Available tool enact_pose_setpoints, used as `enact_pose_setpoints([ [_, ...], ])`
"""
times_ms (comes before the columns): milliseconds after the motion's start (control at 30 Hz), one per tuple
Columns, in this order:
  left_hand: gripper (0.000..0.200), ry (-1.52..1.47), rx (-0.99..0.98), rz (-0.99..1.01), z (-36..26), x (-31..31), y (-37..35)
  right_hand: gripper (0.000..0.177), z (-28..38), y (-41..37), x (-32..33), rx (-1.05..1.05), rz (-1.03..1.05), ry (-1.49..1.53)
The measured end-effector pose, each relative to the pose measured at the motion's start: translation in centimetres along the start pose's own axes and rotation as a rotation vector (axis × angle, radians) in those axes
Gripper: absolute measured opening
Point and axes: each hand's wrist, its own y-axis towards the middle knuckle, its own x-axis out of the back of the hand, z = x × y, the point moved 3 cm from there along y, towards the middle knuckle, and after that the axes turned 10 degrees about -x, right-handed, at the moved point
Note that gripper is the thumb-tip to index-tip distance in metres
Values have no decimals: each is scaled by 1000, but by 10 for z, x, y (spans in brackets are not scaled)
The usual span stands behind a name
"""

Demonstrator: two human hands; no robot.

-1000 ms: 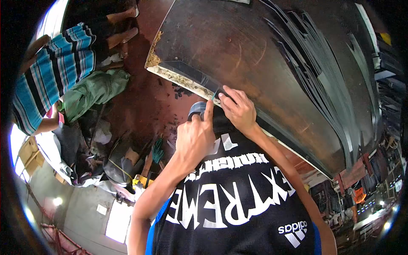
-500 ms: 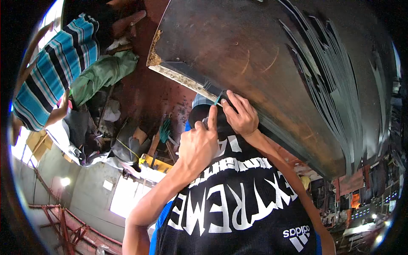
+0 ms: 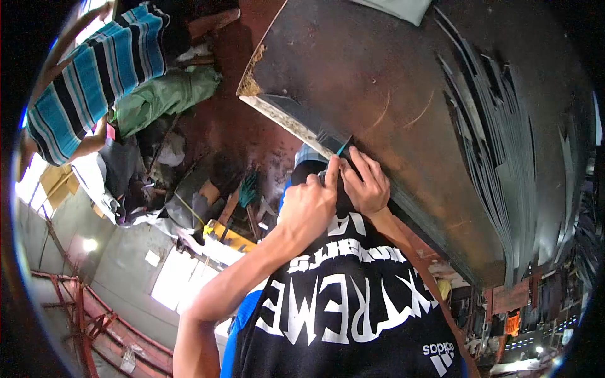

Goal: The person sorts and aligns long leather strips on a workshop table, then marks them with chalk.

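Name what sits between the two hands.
Head view: a thin teal stick pokes up between left hand and right hand, against the dark board.

A person in a blue, black and white striped shirt (image 3: 104, 69) is sitting at upper left. Just beside them a green cloth (image 3: 165, 94) is lying crumpled on the red-brown floor (image 3: 227, 126). A green-handled tool (image 3: 249, 188) and a yellow object (image 3: 230, 238) are lying among clutter. Dark sheets (image 3: 504, 157) are lying fanned in a stack at right. A red metal frame (image 3: 82, 309) is showing at lower left.
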Motion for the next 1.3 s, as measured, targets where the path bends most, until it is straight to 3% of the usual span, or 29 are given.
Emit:
enact_pose_setpoints([
  [167,74,21,-66,-202,18,-36,-12,18,1,0,1,3,-24,-35],
  [267,72,-18,-209,-531,40,-71,-16,17,3,-3,0,-22,-23,-18],
  [400,70,-113,-324,-752,60,-104,-7,19,7,-2,1,-26,-65,-38],
  [533,69,-143,-324,-775,62,-114,-6,21,6,-4,-2,-14,-85,-52],
  [633,69,-167,-262,-735,47,-85,-18,21,6,-4,-3,-9,-99,-72],
  [700,68,-74,-135,-514,36,-58,-30,21,5,-5,-3,-10,-100,-69],
  [867,64,-66,-78,-333,31,-33,-42,21,5,-5,-4,-12,-105,-39],
  [1300,66,16,-48,-134,12,-15,-31,24,-1,-6,-2,-12,-18,22],
])
